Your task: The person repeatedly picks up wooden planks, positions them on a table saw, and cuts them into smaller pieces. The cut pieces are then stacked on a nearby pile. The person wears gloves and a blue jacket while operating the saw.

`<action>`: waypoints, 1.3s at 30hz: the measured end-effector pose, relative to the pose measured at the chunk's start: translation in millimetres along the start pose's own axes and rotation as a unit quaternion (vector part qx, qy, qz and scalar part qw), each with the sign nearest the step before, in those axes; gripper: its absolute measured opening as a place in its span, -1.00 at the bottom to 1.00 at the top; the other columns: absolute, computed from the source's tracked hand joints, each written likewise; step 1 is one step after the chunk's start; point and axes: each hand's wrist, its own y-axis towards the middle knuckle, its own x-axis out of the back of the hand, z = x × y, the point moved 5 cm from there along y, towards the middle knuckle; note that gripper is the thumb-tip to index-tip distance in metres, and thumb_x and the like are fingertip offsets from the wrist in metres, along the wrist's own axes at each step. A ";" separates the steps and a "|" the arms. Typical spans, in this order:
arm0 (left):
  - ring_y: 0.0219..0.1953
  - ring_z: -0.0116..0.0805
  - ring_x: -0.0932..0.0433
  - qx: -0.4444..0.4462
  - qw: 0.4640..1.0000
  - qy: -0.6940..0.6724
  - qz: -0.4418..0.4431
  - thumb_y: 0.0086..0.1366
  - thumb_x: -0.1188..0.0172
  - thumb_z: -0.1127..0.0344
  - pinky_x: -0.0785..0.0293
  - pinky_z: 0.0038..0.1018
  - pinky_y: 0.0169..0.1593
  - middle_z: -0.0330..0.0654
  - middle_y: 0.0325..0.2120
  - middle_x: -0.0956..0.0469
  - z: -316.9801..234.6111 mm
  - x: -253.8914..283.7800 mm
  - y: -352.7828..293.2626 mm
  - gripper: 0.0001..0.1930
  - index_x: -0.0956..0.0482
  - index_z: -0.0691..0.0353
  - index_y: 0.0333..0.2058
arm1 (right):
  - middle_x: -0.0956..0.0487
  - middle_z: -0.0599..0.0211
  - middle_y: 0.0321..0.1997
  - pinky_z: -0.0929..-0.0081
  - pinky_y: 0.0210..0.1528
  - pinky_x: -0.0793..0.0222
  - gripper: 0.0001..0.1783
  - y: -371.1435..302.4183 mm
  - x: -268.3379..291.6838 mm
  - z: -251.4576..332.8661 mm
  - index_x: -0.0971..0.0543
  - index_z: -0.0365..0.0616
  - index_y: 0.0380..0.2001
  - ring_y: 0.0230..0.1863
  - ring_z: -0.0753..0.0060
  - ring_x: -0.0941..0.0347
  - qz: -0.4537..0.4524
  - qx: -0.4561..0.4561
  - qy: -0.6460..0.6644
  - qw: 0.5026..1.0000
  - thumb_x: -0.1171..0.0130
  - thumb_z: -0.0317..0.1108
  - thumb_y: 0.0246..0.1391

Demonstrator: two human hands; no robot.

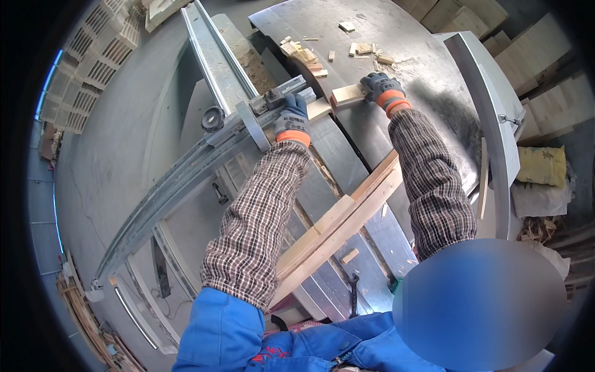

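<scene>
Far to the left of the pale wood block (pixel 348 96), slatted cream plastic crates (pixel 102 46) stand stacked; nearer to it on that side, a straight, grooved aluminium rail (pixel 203 46) runs away from the person. Left of the block, too, the left hand (pixel 292 121), in a grey knitted glove with an orange cuff, lies against the dull metal fence (pixel 253 124); whether its fingers clench anything I cannot tell. A short length of wood (pixel 319 109) sits just left of the block and nearly in line with it, though whether the two touch is unclear. The block itself, smooth and square-edged, lies on the scuffed metal surface (pixel 310 25), its long axis running left to right and angled slightly away from the person. On the near side of the block, long, straight-grained planks (pixel 347 217) slant across the metal. Beyond the block, splintered offcuts (pixel 304 56) are scattered. At its right end is the right hand (pixel 382 91), the nearer one, its gloved fingers grasping that end, so the block extends leftward from them.
</scene>
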 end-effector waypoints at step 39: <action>-0.01 -0.05 -0.57 -0.216 0.964 -0.066 0.142 0.05 -0.37 0.12 -0.57 -0.15 -0.07 -0.11 -0.08 -0.58 -110.5 22.0 -88.2 -0.58 -0.58 0.03 -0.09 | -0.55 0.34 0.06 0.17 0.16 -0.36 -0.46 -81.4 11.4 -10.9 -0.58 0.16 -0.03 0.16 0.15 -0.41 -0.129 0.079 0.051 0.987 -0.42 -0.24 -0.20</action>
